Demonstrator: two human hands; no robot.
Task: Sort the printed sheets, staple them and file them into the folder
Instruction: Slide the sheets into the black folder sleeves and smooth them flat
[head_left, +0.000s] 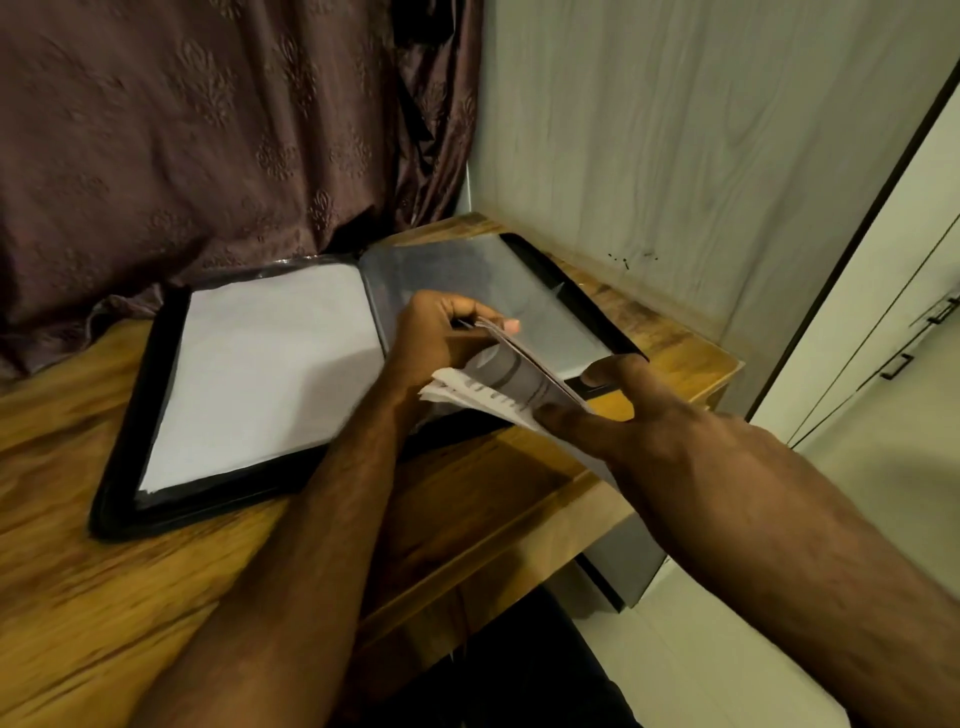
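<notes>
While both the left hand (441, 338) and right hand (628, 410) pinch the printed sheets (498, 384) over the open folder (270, 374): square edges, then slide flat into the sleeve.

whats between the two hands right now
In the head view, a bundle of printed sheets spans the gap: the left hand grips its far end, the right hand its near end, above the open folder.
</notes>
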